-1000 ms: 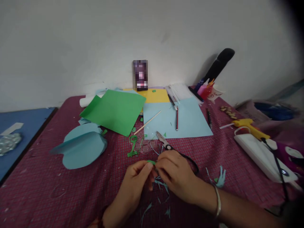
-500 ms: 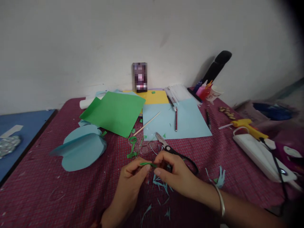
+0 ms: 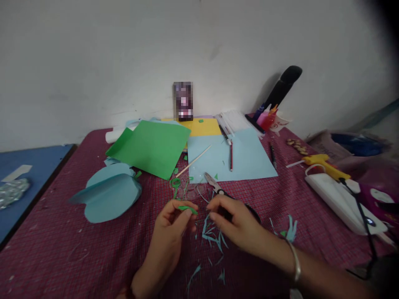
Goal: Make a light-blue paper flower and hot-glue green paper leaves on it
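Between the thumb and fingers of my left hand (image 3: 171,226) is a small folded strip of green paper (image 3: 187,209), held above the tablecloth. My right hand (image 3: 235,218) hovers just to the right, its thumb and forefinger slightly apart with nothing visible between them. Partly hidden behind that hand lies a pair of scissors (image 3: 215,185) with black handles, blades toward the blue sheet (image 3: 249,160). Thin blue paper scraps (image 3: 212,238) lie below and between the hands. A green paper cutout with a ring-shaped end (image 3: 175,183) rests beyond my left hand.
A folded blue paper shape (image 3: 109,197) and a green sheet (image 3: 152,147) lie left. A wooden stick (image 3: 193,161) and a red pencil (image 3: 231,157) rest near the middle. Rightward are a yellow glue gun (image 3: 330,166), its cable and a white device (image 3: 343,203). A phone (image 3: 183,101) leans on the wall.
My right hand has let go of the green paper strip and moved slightly right. My left hand keeps the strip and has shifted a little left.
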### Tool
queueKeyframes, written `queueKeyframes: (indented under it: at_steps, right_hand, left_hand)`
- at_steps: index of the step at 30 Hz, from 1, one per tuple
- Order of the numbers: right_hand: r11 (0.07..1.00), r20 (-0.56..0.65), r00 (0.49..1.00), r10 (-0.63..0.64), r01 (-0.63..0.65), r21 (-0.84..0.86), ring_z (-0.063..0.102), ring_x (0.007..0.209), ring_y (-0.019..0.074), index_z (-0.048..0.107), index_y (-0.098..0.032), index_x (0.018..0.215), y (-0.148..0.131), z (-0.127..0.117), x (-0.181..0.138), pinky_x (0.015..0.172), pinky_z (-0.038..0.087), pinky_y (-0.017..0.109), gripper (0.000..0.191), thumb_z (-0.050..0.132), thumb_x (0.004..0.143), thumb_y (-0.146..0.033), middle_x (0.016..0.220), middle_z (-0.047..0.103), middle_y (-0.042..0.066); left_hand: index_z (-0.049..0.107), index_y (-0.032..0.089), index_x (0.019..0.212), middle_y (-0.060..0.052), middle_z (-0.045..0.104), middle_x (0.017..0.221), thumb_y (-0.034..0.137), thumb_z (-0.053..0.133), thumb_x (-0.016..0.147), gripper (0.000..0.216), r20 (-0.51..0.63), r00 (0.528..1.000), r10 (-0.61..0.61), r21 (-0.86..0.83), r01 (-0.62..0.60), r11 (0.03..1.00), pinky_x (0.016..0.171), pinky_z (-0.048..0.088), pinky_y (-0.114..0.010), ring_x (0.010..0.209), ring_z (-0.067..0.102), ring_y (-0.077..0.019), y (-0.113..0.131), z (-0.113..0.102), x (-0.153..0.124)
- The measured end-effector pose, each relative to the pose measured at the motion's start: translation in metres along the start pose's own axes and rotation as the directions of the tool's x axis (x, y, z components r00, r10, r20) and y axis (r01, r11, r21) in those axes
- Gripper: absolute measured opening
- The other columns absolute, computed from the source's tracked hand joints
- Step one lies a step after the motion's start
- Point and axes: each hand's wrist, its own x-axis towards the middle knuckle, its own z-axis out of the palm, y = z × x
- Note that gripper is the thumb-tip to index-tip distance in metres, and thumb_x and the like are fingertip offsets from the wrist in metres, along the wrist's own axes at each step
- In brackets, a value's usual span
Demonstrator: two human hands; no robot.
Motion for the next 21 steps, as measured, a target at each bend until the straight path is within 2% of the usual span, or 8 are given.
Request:
queueKeyframes:
  at_steps: [2, 6, 9, 11, 14, 17, 19, 21]
  right_hand:
    - [0.974, -0.042, 0.999, 0.023, -0.031, -0.225, 0.06, 0.074, 0.0163, 0.06, -0.018, 0.098, 0.006, -0.016, -0.011, 0.068, 0.048, 0.03, 0.011, 0.054, 0.089, -0.019, 0.083, 0.064, 0.003]
    - [0.816, -0.04, 0.998, 0.041, -0.057, -0.575, 0.062, 0.095, 0.0266, 0.058, -0.017, 0.117, 0.024, -0.03, -0.035, 0.085, 0.051, 0.046, 0.036, 0.063, 0.082, -0.017, 0.106, 0.065, 0.011]
    - [0.73, -0.031, 0.998, 0.058, -0.063, -0.68, 0.063, 0.095, 0.0293, 0.058, -0.015, 0.123, 0.032, -0.024, -0.039, 0.084, 0.052, 0.049, 0.043, 0.061, 0.08, -0.015, 0.108, 0.065, 0.014]
    - [0.72, -0.057, 0.995, 0.078, -0.096, -0.687, 0.065, 0.093, 0.0287, 0.058, -0.015, 0.126, 0.033, -0.023, -0.035, 0.083, 0.053, 0.047, 0.048, 0.058, 0.078, -0.012, 0.107, 0.066, 0.015]
    - [0.809, -0.056, 0.984, 0.171, -0.172, -0.561, 0.068, 0.091, 0.0271, 0.055, -0.018, 0.131, 0.033, -0.036, -0.027, 0.084, 0.053, 0.045, 0.055, 0.058, 0.077, -0.013, 0.103, 0.069, 0.012]
    - [0.917, 0.019, 0.944, 0.328, -0.314, -0.244, 0.069, 0.086, 0.0252, 0.049, -0.021, 0.135, 0.037, -0.058, -0.026, 0.082, 0.054, 0.044, 0.053, 0.059, 0.083, -0.024, 0.097, 0.071, 0.009]
    - [0.921, 0.086, 0.918, 0.388, -0.389, 0.001, 0.069, 0.086, 0.0245, 0.047, -0.022, 0.135, 0.038, -0.068, -0.031, 0.081, 0.054, 0.042, 0.054, 0.063, 0.084, -0.034, 0.097, 0.07, 0.009]
    - [0.9, 0.141, 0.919, 0.369, -0.391, 0.191, 0.068, 0.09, 0.0251, 0.045, -0.023, 0.136, 0.034, -0.072, -0.035, 0.082, 0.054, 0.041, 0.064, 0.068, 0.081, -0.047, 0.101, 0.068, 0.01]
  left_hand:
    - [0.06, 0.016, 0.067, 0.0, 0.068, 0.073, 0.027, 0.081, 0.061, 0.024, -0.03, 0.999, 0.022, -0.021, -0.022, 1.0, 0.049, 0.047, -0.02, 0.058, 0.056, -0.01, 0.006, -0.003, 0.004]
    - [0.059, 0.017, 0.076, 0.002, 0.068, 0.067, 0.025, 0.081, 0.059, 0.029, -0.08, 0.993, 0.085, -0.027, -0.088, 0.996, 0.046, 0.044, -0.018, 0.052, 0.055, -0.0082, 0.012, -0.01, 0.012]
    - [0.057, 0.018, 0.089, 0.001, 0.07, 0.068, 0.024, 0.081, 0.058, 0.039, -0.083, 0.994, 0.068, -0.007, -0.068, 0.998, 0.045, 0.041, -0.016, 0.052, 0.057, -0.0087, 0.011, -0.013, 0.014]
    - [0.055, 0.018, 0.092, 0.001, 0.071, 0.069, 0.023, 0.08, 0.06, 0.04, -0.064, 0.996, 0.059, -0.002, -0.06, 0.998, 0.046, 0.042, -0.017, 0.052, 0.058, -0.0087, 0.009, -0.014, 0.014]
    - [0.053, 0.018, 0.091, 0.001, 0.072, 0.07, 0.022, 0.078, 0.062, 0.038, -0.053, 0.995, 0.082, -0.023, -0.083, 0.996, 0.051, 0.046, -0.018, 0.053, 0.059, -0.0085, 0.008, -0.015, 0.014]
    - [0.053, 0.019, 0.088, 0.001, 0.072, 0.069, 0.021, 0.078, 0.062, 0.036, -0.047, 0.994, 0.1, -0.059, -0.103, 0.993, 0.052, 0.047, -0.019, 0.053, 0.06, -0.0089, 0.009, -0.016, 0.015]
    - [0.056, 0.017, 0.083, 0.0, 0.072, 0.07, 0.02, 0.079, 0.062, 0.031, -0.019, 0.995, 0.093, -0.088, -0.095, 0.992, 0.052, 0.047, -0.019, 0.054, 0.061, -0.0091, 0.009, -0.016, 0.015]
    - [0.061, 0.015, 0.077, -0.001, 0.072, 0.07, 0.02, 0.079, 0.061, 0.025, 0.017, 0.997, 0.077, -0.108, -0.074, 0.991, 0.053, 0.048, -0.019, 0.055, 0.061, -0.0092, 0.01, -0.016, 0.015]
